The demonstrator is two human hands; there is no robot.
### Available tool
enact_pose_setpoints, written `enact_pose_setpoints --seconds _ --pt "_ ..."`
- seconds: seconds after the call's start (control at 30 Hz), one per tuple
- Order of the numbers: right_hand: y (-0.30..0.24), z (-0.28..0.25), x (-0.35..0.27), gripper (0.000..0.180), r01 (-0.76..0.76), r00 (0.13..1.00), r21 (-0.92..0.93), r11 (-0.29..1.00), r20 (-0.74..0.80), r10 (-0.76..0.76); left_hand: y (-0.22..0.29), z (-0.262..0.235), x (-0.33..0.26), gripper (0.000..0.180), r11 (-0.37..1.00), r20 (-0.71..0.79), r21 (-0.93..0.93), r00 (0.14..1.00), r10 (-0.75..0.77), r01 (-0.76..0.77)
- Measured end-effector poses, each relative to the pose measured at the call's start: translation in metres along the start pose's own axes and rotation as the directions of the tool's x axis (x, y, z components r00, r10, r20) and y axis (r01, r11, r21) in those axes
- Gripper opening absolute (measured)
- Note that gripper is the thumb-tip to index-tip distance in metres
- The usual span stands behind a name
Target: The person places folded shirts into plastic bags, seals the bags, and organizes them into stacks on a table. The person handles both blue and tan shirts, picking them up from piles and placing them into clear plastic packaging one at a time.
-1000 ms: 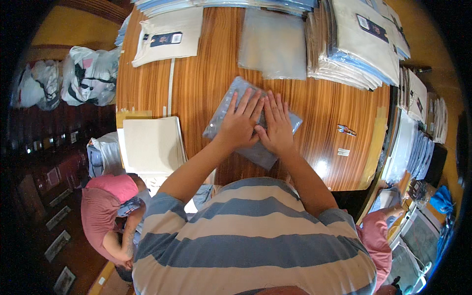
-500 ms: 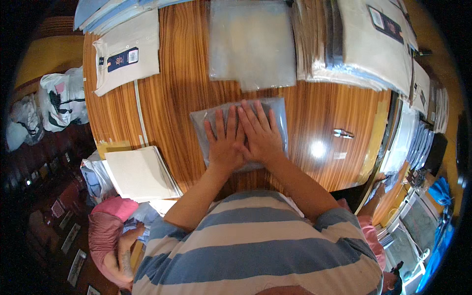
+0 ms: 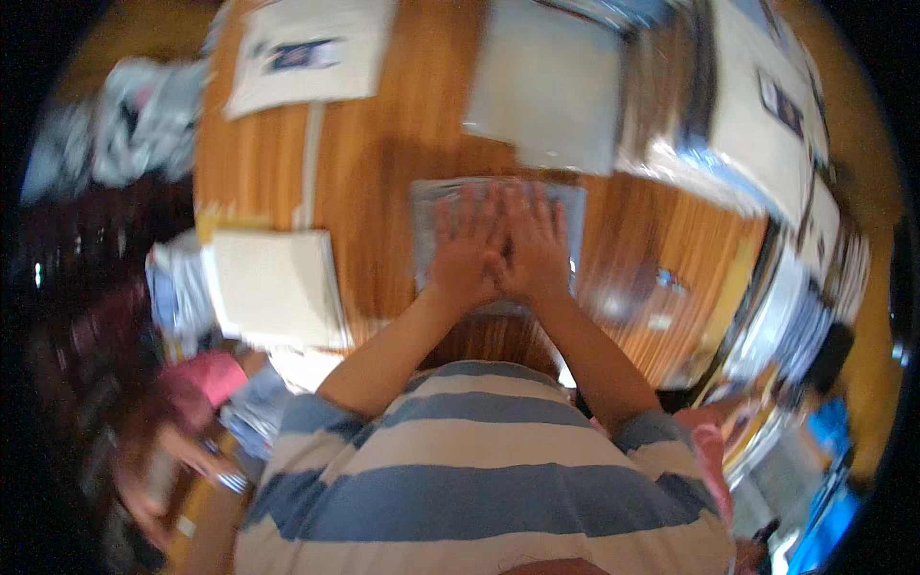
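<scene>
A flat grey packet in clear plastic (image 3: 425, 213) lies on the wooden table in front of me. My left hand (image 3: 467, 255) rests palm down on its left half, fingers stretched toward the far edge. Beside it, my right hand (image 3: 535, 251) presses flat on the right half, thumbs meeting in the middle. Neither hand grasps anything. Blur softens the fingertips, and the hands hide most of the packet's face. Beyond it sits a stack of clear plastic bags (image 3: 546, 86).
A folded cream shirt with a dark tag (image 3: 311, 81) lies at the far left. White sheets (image 3: 273, 287) are stacked near left. Bagged garments (image 3: 747, 125) pile up far right. A small pen-like item (image 3: 671, 280) lies on the right. Another person's arm (image 3: 192, 450) shows lower left.
The whole view has shifted and blurred, with the table turned slightly. My hands stay flat on the packet. The person at the lower left has moved an arm outward.
</scene>
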State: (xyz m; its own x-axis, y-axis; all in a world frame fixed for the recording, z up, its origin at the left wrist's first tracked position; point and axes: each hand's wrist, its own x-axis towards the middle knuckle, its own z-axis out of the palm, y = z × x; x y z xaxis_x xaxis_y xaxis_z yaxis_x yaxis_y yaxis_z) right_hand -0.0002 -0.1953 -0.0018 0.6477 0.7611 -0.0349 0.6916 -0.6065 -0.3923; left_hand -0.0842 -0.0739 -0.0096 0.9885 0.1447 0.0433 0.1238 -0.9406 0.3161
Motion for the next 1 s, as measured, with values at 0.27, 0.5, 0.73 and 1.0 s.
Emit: enact_pose_setpoints --seconds 0.27,0.5,0.73,1.0 --pt "-0.047 -0.008 -0.031 0.055 0.497 0.867 0.457 0.737 -0.221 -0.447 0.018 0.046 -0.018 0.060 0.922 -0.406 -0.324 0.911 0.066 -0.211" --pt "-0.056 0.034 -0.043 0.056 0.663 0.744 0.019 0.748 -0.126 -0.656 0.011 0.006 -0.102 0.070 0.454 -0.030 -0.823 0.772 -0.635 0.342" --pt "-0.070 0.047 -0.017 0.057 0.716 0.671 -0.167 0.678 -0.108 -0.734 -0.029 0.012 -0.119 0.037 0.449 -0.025 -0.861 0.862 -0.506 0.239" --pt "-0.095 0.056 -0.022 0.057 0.760 0.619 -0.195 0.619 -0.069 -0.782 -0.041 0.016 -0.145 0.038 0.493 -0.482 -0.863 0.472 -0.738 -0.111"
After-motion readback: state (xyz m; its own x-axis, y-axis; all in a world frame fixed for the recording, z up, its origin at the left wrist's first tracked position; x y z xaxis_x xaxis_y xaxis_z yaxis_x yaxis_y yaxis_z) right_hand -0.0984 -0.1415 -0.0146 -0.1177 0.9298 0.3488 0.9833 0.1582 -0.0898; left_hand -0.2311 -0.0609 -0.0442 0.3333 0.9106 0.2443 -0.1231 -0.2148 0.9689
